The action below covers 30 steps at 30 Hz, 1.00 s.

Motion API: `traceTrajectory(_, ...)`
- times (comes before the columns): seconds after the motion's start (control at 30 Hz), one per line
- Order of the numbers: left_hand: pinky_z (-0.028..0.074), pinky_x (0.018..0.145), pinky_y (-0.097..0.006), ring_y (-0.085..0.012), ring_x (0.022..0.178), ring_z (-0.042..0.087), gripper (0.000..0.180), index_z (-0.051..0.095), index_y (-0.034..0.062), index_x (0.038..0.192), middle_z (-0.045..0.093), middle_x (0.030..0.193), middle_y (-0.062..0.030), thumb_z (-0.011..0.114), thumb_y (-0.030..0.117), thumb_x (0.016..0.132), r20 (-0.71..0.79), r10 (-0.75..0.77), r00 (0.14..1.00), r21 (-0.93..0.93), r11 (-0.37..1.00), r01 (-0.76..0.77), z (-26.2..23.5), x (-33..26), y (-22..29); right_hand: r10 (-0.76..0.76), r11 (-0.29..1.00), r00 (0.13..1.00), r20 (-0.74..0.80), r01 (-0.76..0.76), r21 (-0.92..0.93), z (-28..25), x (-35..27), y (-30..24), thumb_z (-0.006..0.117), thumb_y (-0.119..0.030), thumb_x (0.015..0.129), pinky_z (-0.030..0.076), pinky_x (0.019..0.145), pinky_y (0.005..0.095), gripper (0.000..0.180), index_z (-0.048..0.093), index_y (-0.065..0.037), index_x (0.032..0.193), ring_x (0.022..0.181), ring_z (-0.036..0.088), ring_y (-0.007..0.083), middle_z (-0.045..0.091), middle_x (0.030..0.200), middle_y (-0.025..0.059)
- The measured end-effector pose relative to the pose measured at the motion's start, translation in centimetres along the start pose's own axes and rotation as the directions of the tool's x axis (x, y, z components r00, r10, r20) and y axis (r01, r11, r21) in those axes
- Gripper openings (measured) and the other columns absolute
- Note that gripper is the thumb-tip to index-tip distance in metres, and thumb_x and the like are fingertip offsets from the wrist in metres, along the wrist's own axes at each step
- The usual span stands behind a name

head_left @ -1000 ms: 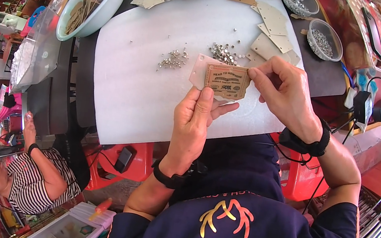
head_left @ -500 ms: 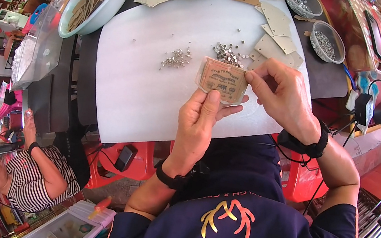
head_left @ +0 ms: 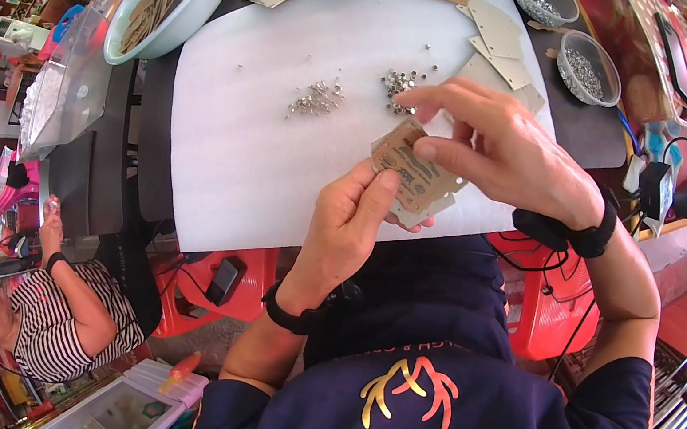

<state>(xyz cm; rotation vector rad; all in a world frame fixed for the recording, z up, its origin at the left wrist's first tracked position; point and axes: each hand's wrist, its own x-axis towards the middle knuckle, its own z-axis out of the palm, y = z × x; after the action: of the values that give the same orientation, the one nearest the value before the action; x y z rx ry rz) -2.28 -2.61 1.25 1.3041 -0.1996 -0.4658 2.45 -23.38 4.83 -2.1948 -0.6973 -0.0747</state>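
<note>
My left hand [head_left: 349,226] is closed, its thumb on top of a tan printed leather-like patch [head_left: 417,181] with small holes near its edges. A paler layer shows beneath the patch. Above its right side hovers my right hand [head_left: 511,147], fingers apart, with nothing visible in it. The index finger reaches toward a small heap of silvery rivet-like caps [head_left: 396,84], and the thumb is close to the patch's top edge. Left of that heap lies a second pile of small metal rivet pieces [head_left: 317,99]. Both piles rest on a white sheet [head_left: 235,161].
Loose tan and pale patches [head_left: 494,30] line the sheet's far and right edges. Two clear tubs of metal pieces [head_left: 589,72] stand at the right, near cables and a plug [head_left: 657,192]. A pale blue basin [head_left: 206,4] holds offcuts. A person in stripes [head_left: 66,319] sits left.
My left hand has tilted the patch clockwise. My right hand has let go of its upper right corner and moved left over it, its fingers spreading toward the caps.
</note>
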Motion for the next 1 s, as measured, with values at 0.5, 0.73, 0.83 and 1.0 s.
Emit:
traceTrajectory(0.5,0.051,0.096,-0.05,-0.0288,0.121,0.055,0.047,0.033,0.0,0.14,0.05,0.134,-0.0177,0.042,0.02,0.099,-0.048,0.134,0.99,-0.347,0.927,-0.143,1.9,-0.6,0.6,0.079,0.997,0.968,-0.239,-0.07,0.045,2.4,-0.1,-2.1,0.069,-0.023,0.088,0.046,0.054,0.0335,0.035,0.062,-0.004,0.116,0.056,0.055,0.0211,0.06,0.076,0.0109)
traceTrajectory(0.73,0.055,0.09,-0.049,-0.0291,0.117,0.057,0.044,0.031,0.001,0.14,0.051,0.131,-0.0174,0.04,0.013,0.099,-0.02,0.127,0.992,-0.337,0.933,-0.127,2.3,-0.8,1.0,-0.029,0.996,0.959,-0.283,0.005,-0.086,2.8,-1.2,-2.1,0.069,-0.022,0.088,0.048,0.056,0.0352,0.038,0.06,-0.005,0.121,0.062,0.059,0.0243,0.06,0.084,0.0101)
traceTrajectory(0.83,0.057,0.08,-0.043,-0.0279,0.104,0.063,0.041,0.033,-0.0003,0.138,0.054,0.126,-0.0178,0.038,0.014,0.1,0.014,0.086,0.996,-0.275,0.958,-0.078,1.9,-0.5,1.3,-0.061,0.997,0.944,-0.324,0.041,-0.068,2.8,-1.3,-1.8,0.069,-0.02,0.087,0.048,0.058,0.0356,0.037,0.06,-0.005,0.12,0.064,0.059,0.0258,0.061,0.083,0.01)
traceTrajectory(1.0,0.056,0.064,-0.033,-0.0251,0.083,0.067,0.038,0.036,-0.0027,0.135,0.06,0.115,-0.0189,0.038,0.013,0.1,0.128,-0.048,0.991,-0.053,0.997,0.055,-0.4,-0.1,2.7,-0.066,0.998,0.984,-0.164,0.063,-0.022,0.9,-1.3,-1.3,0.071,-0.018,0.087,0.049,0.06,0.0334,0.031,0.063,-0.003,0.113,0.066,0.06,0.0208,0.061,0.08,0.0082)
